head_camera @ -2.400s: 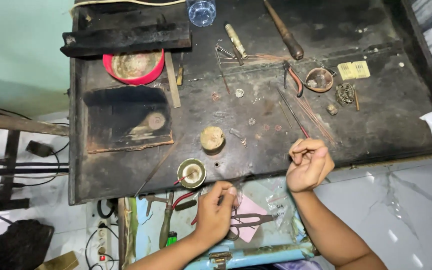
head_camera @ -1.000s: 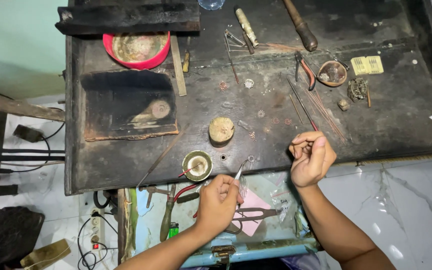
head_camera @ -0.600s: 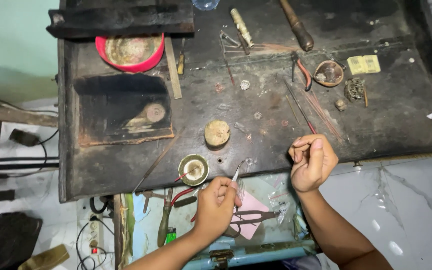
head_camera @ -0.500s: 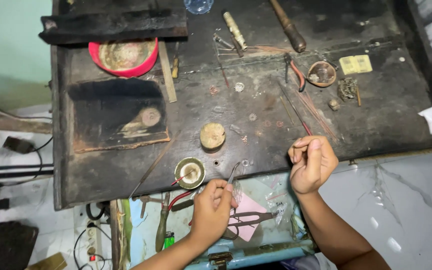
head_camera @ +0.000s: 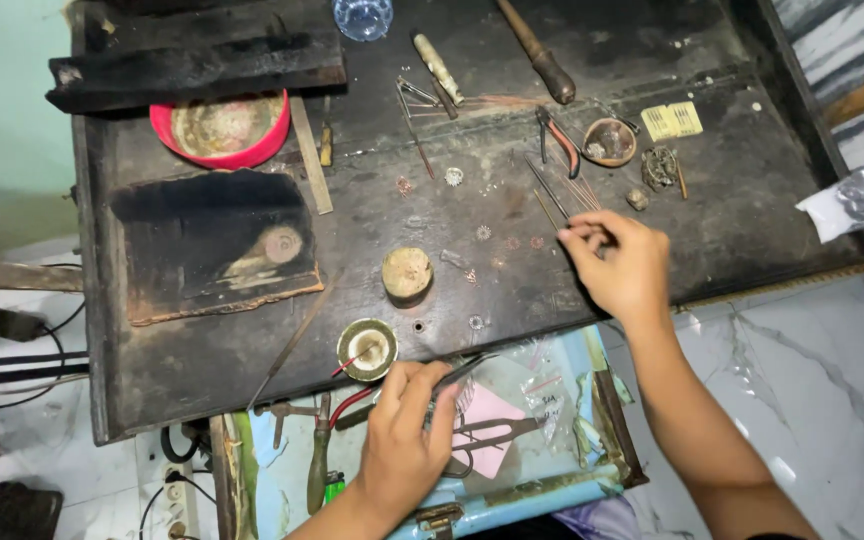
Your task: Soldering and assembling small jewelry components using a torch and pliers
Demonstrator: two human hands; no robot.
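Note:
My left hand (head_camera: 404, 435) hovers over the open drawer (head_camera: 552, 490) below the bench edge, gripping dark tweezers (head_camera: 460, 372) whose tips point up and right. Just above it a small brass dish (head_camera: 367, 348) sits on the dark workbench (head_camera: 202, 370). My right hand (head_camera: 620, 268) lies on the bench further right, fingertips pinched together at the near ends of a bundle of thin wires (head_camera: 557, 200). What the fingertips pinch is too small to see clearly. A round tan block (head_camera: 407, 273) stands between the hands.
A charred slab (head_camera: 214, 245) and a red bowl (head_camera: 220, 128) lie at the left. Red-handled pliers (head_camera: 558, 140), a small round cup (head_camera: 609, 142), yellow tabs (head_camera: 672, 120) and a wooden-handled tool (head_camera: 538, 52) lie at the back right. A plastic bag (head_camera: 857, 200) overhangs the right edge.
My right hand has moved from the bench's front edge up onto the bench, to the thin wires. My left hand stays over the drawer with the tweezers.

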